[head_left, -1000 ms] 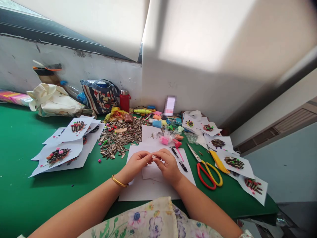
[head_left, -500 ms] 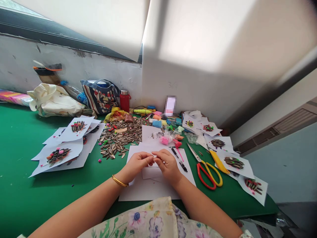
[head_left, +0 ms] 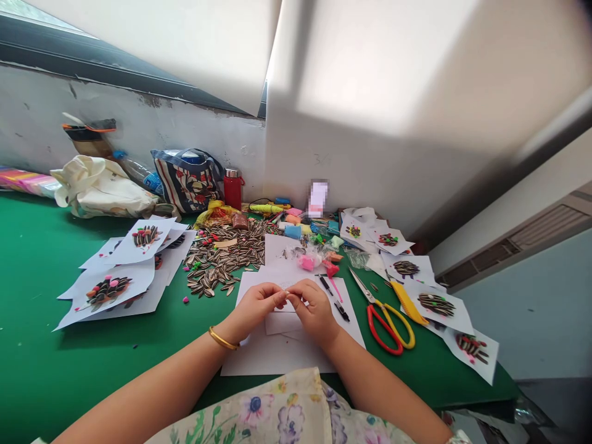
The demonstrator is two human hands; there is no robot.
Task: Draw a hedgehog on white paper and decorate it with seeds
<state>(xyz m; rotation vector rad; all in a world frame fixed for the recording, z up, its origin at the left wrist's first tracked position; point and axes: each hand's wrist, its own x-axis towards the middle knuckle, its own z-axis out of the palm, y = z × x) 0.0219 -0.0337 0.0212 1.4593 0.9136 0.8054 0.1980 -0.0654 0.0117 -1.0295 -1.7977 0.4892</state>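
Observation:
My left hand (head_left: 259,308) and my right hand (head_left: 315,309) meet fingertip to fingertip above white paper sheets (head_left: 259,357). Both are closed in a pinch, and a tiny pale bit shows between them, too small to name. Just right of my right hand lie a black pen (head_left: 326,285), its black cap (head_left: 342,311) and a thin pink stick (head_left: 337,288). Scissors (head_left: 383,314) with one red and one yellow handle rest farther right. Beyond my left hand spreads a heap of striped sunflower seeds (head_left: 222,265). Packets of pink clay (head_left: 308,262) lie past my fingers.
Paper cards with seed hedgehogs lie in a left pile (head_left: 108,293) and a right row (head_left: 439,305). A yellow cutter (head_left: 409,302) lies by the scissors. Along the wall stand a red bottle (head_left: 232,190), a striped bag (head_left: 187,182) and a cream bag (head_left: 104,191). The tabletop (head_left: 41,265) is green.
My right fingers have shifted very slightly against the left ones, still pinched together. The things on the table have stayed where they were.

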